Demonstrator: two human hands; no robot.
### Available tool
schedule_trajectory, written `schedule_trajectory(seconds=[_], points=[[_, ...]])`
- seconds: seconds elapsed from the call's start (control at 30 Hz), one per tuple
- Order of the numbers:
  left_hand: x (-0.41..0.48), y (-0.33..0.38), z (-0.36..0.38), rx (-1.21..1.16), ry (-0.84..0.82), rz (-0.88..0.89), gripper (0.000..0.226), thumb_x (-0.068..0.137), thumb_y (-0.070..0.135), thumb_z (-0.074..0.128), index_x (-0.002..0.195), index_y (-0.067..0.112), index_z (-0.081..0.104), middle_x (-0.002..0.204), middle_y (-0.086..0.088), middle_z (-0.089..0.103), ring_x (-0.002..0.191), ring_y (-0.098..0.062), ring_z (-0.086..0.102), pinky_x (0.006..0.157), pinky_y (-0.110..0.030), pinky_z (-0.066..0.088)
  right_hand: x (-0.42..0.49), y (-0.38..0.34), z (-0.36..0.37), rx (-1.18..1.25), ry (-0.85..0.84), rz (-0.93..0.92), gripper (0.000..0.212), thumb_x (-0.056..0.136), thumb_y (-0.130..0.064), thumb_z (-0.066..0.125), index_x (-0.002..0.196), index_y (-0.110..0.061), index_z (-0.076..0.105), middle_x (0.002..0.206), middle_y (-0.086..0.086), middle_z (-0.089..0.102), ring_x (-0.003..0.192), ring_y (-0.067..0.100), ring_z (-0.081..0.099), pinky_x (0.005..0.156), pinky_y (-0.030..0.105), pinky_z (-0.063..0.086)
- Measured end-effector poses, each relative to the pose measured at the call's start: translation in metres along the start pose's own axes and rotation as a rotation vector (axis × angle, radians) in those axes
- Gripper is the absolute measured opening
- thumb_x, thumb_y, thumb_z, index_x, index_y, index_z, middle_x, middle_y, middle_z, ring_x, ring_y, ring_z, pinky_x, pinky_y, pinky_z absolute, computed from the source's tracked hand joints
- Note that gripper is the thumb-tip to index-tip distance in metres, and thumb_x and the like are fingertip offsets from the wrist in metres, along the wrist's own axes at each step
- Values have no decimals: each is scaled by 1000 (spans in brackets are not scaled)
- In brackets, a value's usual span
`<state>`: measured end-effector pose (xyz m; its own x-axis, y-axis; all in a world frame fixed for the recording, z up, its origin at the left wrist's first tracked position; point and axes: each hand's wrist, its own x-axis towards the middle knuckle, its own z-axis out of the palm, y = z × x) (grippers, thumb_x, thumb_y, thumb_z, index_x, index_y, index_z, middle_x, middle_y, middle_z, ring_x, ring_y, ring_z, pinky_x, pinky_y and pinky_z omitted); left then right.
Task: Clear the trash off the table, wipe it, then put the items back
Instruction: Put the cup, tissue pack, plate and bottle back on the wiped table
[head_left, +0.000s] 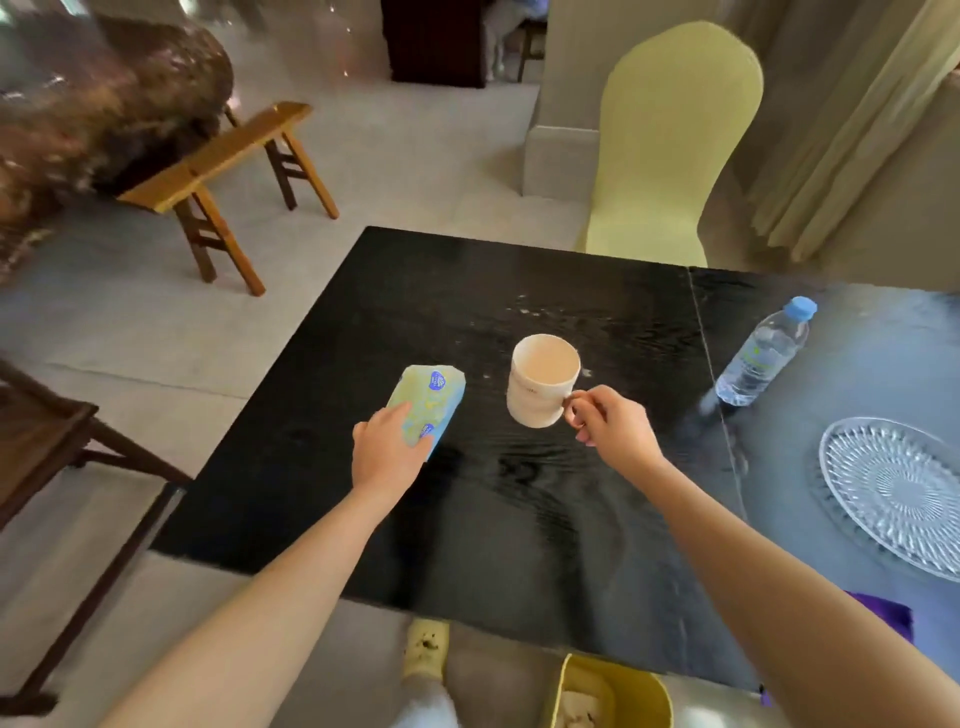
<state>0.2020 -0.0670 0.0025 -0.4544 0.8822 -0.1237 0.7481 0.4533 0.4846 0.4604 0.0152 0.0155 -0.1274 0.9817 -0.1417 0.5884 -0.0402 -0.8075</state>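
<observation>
— Two bare hands over a black table (519, 519), its top marked with wavy wood grain. What does each one have?
— The left hand (387, 452) grips the near end of a soft tissue pack (431, 400), fingers and thumb curled round it. The pack is toward the table's left side; whether it rests on the top or is just lifted cannot be told. The right hand (613, 428) pinches the handle of a cream mug (543, 382), upright mid-table, just beside the pack.
— Any wording legible?
— None. The pack, yellow-green fading to blue, bears two round blue badges. The mug carries a faint line of lettering. The clear plastic bottle (763, 353), blue-capped, wears a pale label. All too small to read.
— And to the right?
— A round cut-glass dish (893, 488), ribbed and sparkling, near the bottle on the reflective right section. A yellow bin (613, 691) sits below the near edge.
</observation>
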Motion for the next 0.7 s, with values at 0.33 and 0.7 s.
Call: schedule_trajectory(seconds=[0.33,0.7], points=[[100,-81,-28,22,29,-89,53,88,34,60,135,17,44,128,-8,53,110,-32,45,82,-42,51,73,-62,103,-58,-149,-64,20,97,-20,47,97,-6,61,81,-10,64,71,20,67,71,37,58],[196,-131,-17,61,-26,-108,54,87,35,60,135,17,42,129,-9,49,113,-31,42,82,-41,52,128,-87,175,-109,-219,-59,17,96,-18,48,93,-6,60,79,-15,60,69,18,64,69,27,53]])
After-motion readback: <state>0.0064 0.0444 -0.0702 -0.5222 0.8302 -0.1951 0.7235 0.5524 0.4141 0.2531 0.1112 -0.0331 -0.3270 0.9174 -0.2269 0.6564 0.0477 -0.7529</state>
